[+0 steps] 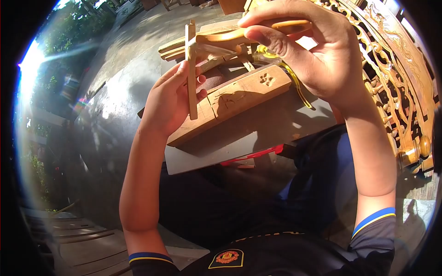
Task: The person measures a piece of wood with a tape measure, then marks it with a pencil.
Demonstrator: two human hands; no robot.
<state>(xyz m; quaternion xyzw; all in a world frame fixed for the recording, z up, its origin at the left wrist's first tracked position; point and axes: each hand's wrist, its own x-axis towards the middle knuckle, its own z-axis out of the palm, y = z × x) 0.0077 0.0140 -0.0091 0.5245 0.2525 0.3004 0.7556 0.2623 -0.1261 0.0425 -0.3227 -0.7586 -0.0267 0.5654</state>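
A narrow wooden strip (191,73) stands nearly upright in my left hand (165,101), with my thumb against its side and my fingers behind it. My right hand (317,53) is raised at the upper right, thumb and fingers pinched on a curved, polished wooden piece (225,36). That piece reaches left to the upper part of the strip, and the two look to be touching. Below them, a thick wooden block (244,94) with a dark line across it and a cluster of small hollows near its right end lies on a grey board (212,154).
More wooden pieces (172,50) lie behind the block. Beside its right end is a yellow strap-like item (299,87). Carved openwork furniture (405,92) stands along the right side. A red item (253,155) shows under the board's front edge, near my legs.
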